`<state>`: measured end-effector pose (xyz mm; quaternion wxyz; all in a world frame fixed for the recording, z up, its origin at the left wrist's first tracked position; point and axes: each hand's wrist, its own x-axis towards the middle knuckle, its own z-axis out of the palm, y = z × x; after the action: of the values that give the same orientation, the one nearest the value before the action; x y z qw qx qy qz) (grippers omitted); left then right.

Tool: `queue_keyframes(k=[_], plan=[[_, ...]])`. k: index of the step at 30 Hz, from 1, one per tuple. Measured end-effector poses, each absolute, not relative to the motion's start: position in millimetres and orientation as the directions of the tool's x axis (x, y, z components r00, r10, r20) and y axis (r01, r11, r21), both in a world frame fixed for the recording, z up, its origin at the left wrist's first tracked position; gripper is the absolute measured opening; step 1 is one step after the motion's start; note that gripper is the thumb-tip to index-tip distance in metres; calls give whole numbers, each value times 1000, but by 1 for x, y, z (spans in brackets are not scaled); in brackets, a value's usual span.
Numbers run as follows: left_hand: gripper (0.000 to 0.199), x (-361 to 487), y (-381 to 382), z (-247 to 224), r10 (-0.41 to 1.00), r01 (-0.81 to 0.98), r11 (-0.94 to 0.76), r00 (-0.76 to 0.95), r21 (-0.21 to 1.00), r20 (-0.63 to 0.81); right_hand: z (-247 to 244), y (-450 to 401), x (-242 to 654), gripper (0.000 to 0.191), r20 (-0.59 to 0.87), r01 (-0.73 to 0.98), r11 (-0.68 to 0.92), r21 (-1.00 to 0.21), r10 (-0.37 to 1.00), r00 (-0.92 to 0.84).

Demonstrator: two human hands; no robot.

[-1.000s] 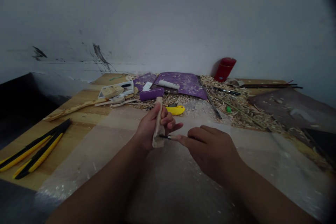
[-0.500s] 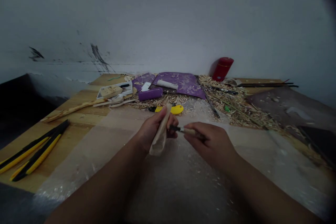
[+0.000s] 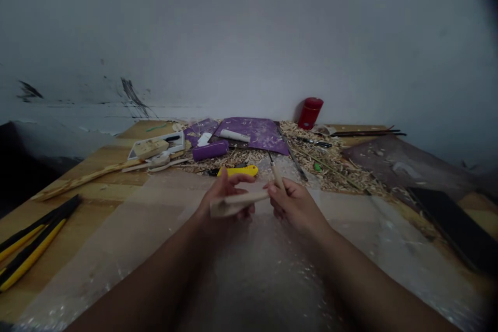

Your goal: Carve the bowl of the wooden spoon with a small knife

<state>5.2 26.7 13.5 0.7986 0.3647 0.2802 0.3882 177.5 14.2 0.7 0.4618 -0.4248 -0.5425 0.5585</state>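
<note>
The left hand (image 3: 223, 199) grasps a flat pale wood blank (image 3: 233, 204) between thumb and fingers, holding it crosswise above the clear bubble wrap (image 3: 264, 280). The blank's narrow end reaches toward the right hand (image 3: 293, 205), though the view does not settle whether it touches those fingers. The right hand pinches the wooden handle of a small carving knife (image 3: 277, 173) between thumb and fingers, with the dark blade pointing up and away, clear of the wood. Clean cuts would likely ask for the blank to be braced firmly against the left palm, with the edge worked in short, controlled strokes and the fingers kept behind the blade. Nearby lie two yellow-and-black handled tools (image 3: 33, 251) at the left, one yellow utility knife (image 3: 237, 170), one purple foam roller (image 3: 210, 150), one purple mat (image 3: 252, 132), one white tray (image 3: 155, 146), one red canister (image 3: 310, 113), one steel file (image 3: 293, 162), one long wooden stick (image 3: 85, 179) and one black slab (image 3: 447, 225). Wood shavings (image 3: 319, 166) are heaped across the far part of the wooden table (image 3: 78, 218).
</note>
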Motion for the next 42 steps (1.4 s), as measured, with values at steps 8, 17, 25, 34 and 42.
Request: queue_keyframes(k=[8, 17, 25, 34, 42], plan=[[40, 13, 18, 13, 959, -268, 153, 271, 951, -77, -11, 10, 167, 31, -66, -134, -90, -987, 982, -179], [29, 15, 15, 3, 990, -135, 41, 141, 990, -21, 3, 1, 165, 31, 50, 96, 70, -993, 978, -201], [14, 20, 12, 3, 969, -347, 175, 225, 922, -99, 58, -2, 198, 34, 311, 433, 345, -833, 939, -150], [24, 21, 7, 10, 961, -292, 193, 247, 937, -121, 59, -16, 189, 43, 318, 529, 516, -674, 848, -424], [20, 24, 7, 6, 913, -139, 293, 334, 946, -234, 31, -30, 208, 46, 241, 673, 549, -497, 832, -501]])
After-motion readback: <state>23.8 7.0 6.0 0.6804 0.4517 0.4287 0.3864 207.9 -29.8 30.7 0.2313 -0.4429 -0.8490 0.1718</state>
